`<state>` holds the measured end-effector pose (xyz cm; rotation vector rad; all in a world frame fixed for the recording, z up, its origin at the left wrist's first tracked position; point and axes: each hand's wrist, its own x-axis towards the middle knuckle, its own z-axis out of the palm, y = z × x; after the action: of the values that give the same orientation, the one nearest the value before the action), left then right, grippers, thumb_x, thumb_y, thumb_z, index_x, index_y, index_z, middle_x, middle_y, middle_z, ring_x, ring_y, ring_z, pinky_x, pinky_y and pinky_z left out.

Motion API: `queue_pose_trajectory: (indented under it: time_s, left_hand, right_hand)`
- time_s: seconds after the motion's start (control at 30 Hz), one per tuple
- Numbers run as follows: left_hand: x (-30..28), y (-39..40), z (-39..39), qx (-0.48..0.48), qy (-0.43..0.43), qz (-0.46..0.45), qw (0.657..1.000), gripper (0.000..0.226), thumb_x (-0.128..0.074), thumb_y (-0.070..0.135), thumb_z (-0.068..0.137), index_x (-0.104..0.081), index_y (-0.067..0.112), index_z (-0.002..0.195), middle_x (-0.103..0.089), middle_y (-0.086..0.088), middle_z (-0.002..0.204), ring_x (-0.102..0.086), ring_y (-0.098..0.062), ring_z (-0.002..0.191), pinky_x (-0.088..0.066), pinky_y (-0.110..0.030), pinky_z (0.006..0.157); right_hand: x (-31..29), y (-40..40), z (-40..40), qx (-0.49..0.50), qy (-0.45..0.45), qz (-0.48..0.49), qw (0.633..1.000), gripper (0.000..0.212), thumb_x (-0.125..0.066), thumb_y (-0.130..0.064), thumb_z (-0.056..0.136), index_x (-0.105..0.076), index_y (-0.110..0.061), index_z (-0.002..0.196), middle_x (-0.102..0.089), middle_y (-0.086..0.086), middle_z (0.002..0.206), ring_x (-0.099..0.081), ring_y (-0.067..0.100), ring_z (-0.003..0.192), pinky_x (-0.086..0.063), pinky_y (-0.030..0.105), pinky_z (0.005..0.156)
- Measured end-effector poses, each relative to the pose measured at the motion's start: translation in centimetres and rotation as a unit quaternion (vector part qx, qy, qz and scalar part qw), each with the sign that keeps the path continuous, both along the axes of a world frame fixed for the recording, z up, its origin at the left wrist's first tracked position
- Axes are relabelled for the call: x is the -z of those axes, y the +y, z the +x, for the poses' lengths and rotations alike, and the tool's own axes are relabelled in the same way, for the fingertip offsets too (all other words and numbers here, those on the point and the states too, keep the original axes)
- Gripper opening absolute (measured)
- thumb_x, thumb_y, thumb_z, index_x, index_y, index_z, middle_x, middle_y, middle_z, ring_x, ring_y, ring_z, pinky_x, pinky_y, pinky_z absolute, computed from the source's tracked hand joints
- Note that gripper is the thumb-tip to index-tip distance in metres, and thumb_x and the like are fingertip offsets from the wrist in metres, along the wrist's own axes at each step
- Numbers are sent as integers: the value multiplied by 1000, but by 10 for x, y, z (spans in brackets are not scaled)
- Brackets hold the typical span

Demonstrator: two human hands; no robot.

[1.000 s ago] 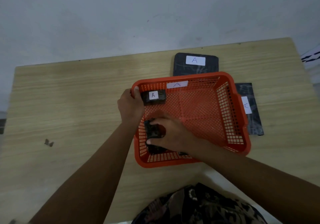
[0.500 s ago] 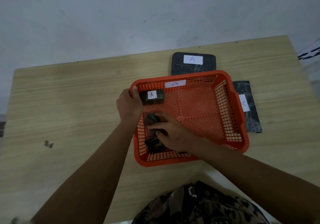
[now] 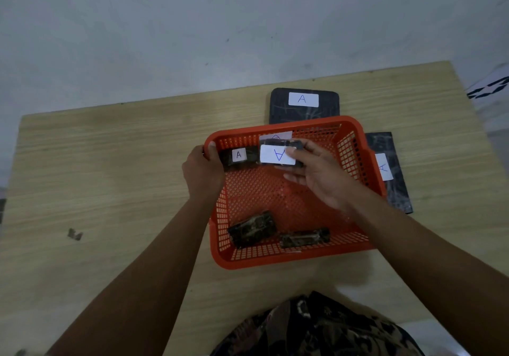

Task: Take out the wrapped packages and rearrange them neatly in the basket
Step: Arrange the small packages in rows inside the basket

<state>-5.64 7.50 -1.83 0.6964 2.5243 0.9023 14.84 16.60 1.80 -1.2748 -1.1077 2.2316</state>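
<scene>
An orange mesh basket point(image 3: 355, 168) stands on the wooden table point(image 3: 110, 176). My left hand point(image 3: 202, 171) grips its far left rim. My right hand point(image 3: 316, 174) holds a small black wrapped package point(image 3: 278, 154) with a white "A" label, above the basket's far side. Another labelled package point(image 3: 238, 156) lies in the far left corner, right beside the held one. Two dark packages lie label-down near the front wall: one point(image 3: 252, 229) at the left, one point(image 3: 304, 237) to its right.
A large flat black package point(image 3: 303, 105) with an "A" label lies behind the basket. A second large package point(image 3: 391, 174) lies to the basket's right, partly under its rim. A small dark scrap point(image 3: 75, 234) sits on the table's left part.
My right hand lifted one package from the basket's front left and carried it to the far side, label now up. The two packages it covered are now visible. My left hand stayed on the rim.
</scene>
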Motion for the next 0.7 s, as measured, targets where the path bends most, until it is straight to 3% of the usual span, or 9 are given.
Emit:
queue_pose_trajectory:
  time_s: [0.13, 0.23, 0.37, 0.47, 0.5, 0.6, 0.7]
  left_hand:
    - [-2, 1, 0, 3, 1, -6, 1000, 42, -38, 38, 103, -67, 8, 98, -64, -2, 87, -61, -17, 79, -38, -24, 67]
    - [-4, 0, 1, 3, 8, -11, 1000, 43, -38, 37, 103, -67, 6, 101, -62, -1, 88, -57, -15, 79, -36, -25, 68]
    - [-5, -1, 3, 2, 10, -12, 1000, 43, -38, 37, 103, -67, 6, 102, -60, 0, 88, -56, -14, 80, -36, -26, 70]
    - [-5, 0, 3, 5, 9, -9, 1000, 43, -38, 37, 103, -67, 5, 102, -64, -3, 90, -57, -14, 79, -37, -25, 69]
    - [-5, 0, 3, 6, 10, -8, 1000, 43, -38, 37, 103, -67, 5, 102, -65, -4, 91, -57, -14, 79, -37, -25, 69]
    - [-6, 0, 4, 1, 6, -14, 1000, 42, -38, 36, 104, -66, 5, 103, -60, 0, 89, -54, -13, 80, -34, -23, 69]
    - [-5, 1, 4, 3, 11, -17, 1000, 43, -37, 37, 103, -66, 5, 105, -60, 0, 90, -54, -13, 82, -36, -27, 72]
  right_hand:
    - [9, 3, 4, 17, -16, 12, 1000, 25, -69, -14, 91, -69, -26, 114, -72, 9, 118, -70, 24, 103, -58, 31, 79]
    - [14, 5, 6, 27, -66, 66, 995, 40, -75, -11, 86, -66, -30, 120, -71, 4, 118, -70, 19, 105, -56, 27, 77]
    - [14, 9, 3, 64, -101, 95, 988, 40, -80, -8, 79, -63, -20, 113, -74, 3, 104, -73, 7, 86, -55, 21, 65]
    - [18, 12, 2, 31, -101, 128, 986, 37, -77, -8, 81, -71, -28, 111, -69, 4, 119, -68, 22, 107, -59, 42, 89]
    - [19, 13, 1, 4, -115, 163, 980, 41, -74, -6, 83, -70, -31, 116, -67, 2, 124, -65, 21, 112, -56, 42, 95]
    - [19, 16, -3, -151, -204, 314, 915, 59, -71, -5, 88, -53, -29, 138, -60, -3, 131, -54, 11, 119, -46, 29, 102]
    - [23, 18, -11, -232, -263, 375, 858, 50, -74, -14, 86, -50, -28, 129, -63, -2, 127, -57, 13, 114, -47, 34, 100]
